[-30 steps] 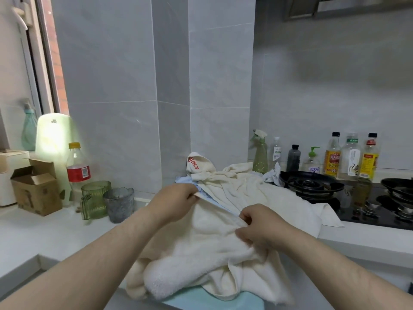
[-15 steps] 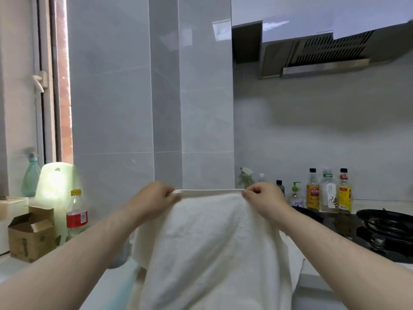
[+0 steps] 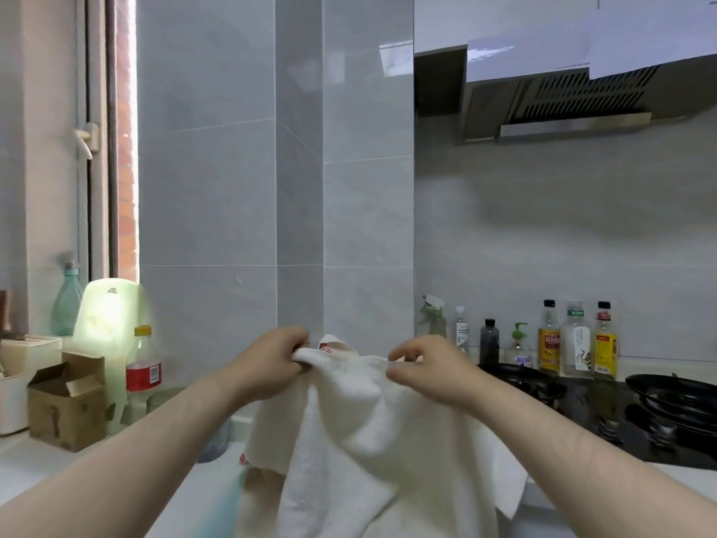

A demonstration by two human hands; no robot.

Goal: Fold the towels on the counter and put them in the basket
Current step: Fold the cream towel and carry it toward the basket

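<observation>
While the white towel [image 3: 368, 440] is hanging above the near edge of the bench [image 3: 31, 467], both hands are holding it up by its top hem. The left hand [image 3: 271, 363] is curling its fingers round one corner, and the right hand [image 3: 430, 372] is pinching the hem between thumb and bent fingers. Just behind the hem, a second towel [image 3: 334, 345] with red print is peeking up. Toward the bench's left edge a cardboard box [image 3: 68, 401] and a red-labelled bottle [image 3: 143, 368] are standing. Along the back edge, a row of bottles [image 3: 574, 343] is lining the wall behind the black stove [image 3: 667, 405].
</observation>
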